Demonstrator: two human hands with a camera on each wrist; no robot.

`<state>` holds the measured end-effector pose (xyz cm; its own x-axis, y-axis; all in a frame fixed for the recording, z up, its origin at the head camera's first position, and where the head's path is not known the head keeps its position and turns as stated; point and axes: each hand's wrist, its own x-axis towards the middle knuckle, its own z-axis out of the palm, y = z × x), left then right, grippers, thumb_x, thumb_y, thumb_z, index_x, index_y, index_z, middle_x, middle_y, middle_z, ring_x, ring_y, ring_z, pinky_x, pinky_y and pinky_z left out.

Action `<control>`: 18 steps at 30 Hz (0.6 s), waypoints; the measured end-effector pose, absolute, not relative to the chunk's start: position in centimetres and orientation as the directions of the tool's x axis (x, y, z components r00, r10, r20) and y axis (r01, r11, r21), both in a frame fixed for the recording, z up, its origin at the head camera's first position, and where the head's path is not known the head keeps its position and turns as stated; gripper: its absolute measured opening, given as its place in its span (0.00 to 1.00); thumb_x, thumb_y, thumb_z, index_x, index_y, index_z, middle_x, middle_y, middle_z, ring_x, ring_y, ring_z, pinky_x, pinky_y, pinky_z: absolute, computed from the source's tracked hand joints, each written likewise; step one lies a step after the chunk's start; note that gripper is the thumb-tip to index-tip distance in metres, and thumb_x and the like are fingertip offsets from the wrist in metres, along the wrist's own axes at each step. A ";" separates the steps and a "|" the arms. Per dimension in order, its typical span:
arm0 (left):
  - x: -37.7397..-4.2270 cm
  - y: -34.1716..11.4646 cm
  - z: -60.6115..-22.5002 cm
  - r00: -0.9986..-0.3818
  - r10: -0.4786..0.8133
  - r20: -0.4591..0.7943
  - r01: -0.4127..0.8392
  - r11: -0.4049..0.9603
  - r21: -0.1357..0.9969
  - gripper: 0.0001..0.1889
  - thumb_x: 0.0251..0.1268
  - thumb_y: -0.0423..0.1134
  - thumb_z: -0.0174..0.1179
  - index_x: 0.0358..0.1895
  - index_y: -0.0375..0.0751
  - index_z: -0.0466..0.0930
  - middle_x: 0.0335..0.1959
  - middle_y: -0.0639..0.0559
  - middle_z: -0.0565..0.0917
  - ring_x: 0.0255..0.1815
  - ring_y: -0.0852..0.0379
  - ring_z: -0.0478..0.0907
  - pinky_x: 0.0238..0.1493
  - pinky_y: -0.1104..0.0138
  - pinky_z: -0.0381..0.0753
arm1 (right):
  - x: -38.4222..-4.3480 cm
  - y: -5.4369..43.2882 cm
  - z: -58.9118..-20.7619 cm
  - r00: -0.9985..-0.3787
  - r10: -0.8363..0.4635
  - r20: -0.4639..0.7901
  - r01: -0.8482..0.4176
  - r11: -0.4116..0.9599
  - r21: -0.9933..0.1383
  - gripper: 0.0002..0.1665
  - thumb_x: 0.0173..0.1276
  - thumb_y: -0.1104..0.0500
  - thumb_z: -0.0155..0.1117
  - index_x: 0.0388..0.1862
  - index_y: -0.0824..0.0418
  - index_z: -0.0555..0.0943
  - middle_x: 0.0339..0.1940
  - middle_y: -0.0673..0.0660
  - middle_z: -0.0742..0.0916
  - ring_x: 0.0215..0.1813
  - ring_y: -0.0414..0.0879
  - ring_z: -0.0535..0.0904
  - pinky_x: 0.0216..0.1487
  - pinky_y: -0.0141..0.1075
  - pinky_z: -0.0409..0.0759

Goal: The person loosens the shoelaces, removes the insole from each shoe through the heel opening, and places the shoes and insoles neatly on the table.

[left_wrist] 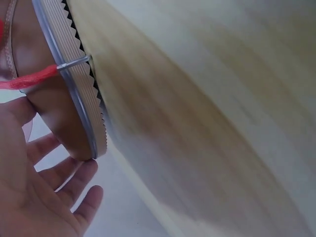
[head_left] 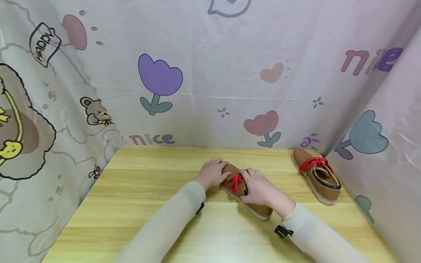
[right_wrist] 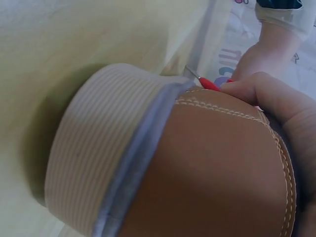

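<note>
A brown leather shoe (head_left: 261, 210) with a pale ribbed sole rests on the table, its toe pointing away to the left. My left hand (head_left: 212, 173) holds the toe, thumb on the upper and fingers round the front. Across the shoe's middle, near its opening, my right hand (head_left: 263, 188) grips with the thumb on the near side and fingers on the far side. Red laces (head_left: 235, 182) lie between the hands. In the left wrist view a lace end with a metal tip (left_wrist: 74, 63) hangs over the sole edge. The right hand hides much of the opening.
A matching brown shoe (head_left: 323, 188) with red laces stands at the right rear of the wooden table (head_left: 148, 190). A printed curtain (head_left: 210, 73) hangs behind the table and along both sides.
</note>
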<state>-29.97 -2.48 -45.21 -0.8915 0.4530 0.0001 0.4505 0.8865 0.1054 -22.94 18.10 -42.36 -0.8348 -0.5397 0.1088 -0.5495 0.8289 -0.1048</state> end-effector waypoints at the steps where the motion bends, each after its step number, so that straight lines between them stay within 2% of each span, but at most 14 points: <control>1: -29.8 -2.7 -45.2 -0.894 0.448 0.000 0.445 0.889 0.104 0.32 0.78 0.63 0.40 0.76 0.53 0.65 0.74 0.48 0.69 0.74 0.45 0.64 0.71 0.49 0.65 | -23.1 18.0 -42.4 -0.830 -0.548 0.107 -0.557 0.823 -0.107 0.55 0.49 0.44 0.79 0.69 0.71 0.68 0.58 0.66 0.78 0.57 0.62 0.74 0.60 0.50 0.76; 7: -29.2 -4.0 -45.3 -0.909 0.417 0.021 0.416 0.902 0.114 0.31 0.78 0.63 0.42 0.76 0.55 0.65 0.72 0.46 0.71 0.72 0.44 0.66 0.69 0.48 0.66 | -23.6 17.5 -42.3 -0.797 -0.595 0.108 -0.604 0.788 -0.117 0.54 0.50 0.43 0.78 0.70 0.68 0.68 0.59 0.64 0.78 0.58 0.60 0.75 0.60 0.49 0.77; 18: -28.0 -6.3 -45.8 -0.934 0.349 0.078 0.358 0.923 0.145 0.31 0.75 0.62 0.49 0.73 0.52 0.72 0.66 0.44 0.76 0.65 0.43 0.72 0.62 0.48 0.72 | -24.3 16.3 -42.1 -0.742 -0.667 0.067 -0.670 0.735 -0.104 0.52 0.52 0.45 0.76 0.71 0.65 0.67 0.60 0.60 0.77 0.60 0.57 0.74 0.61 0.46 0.77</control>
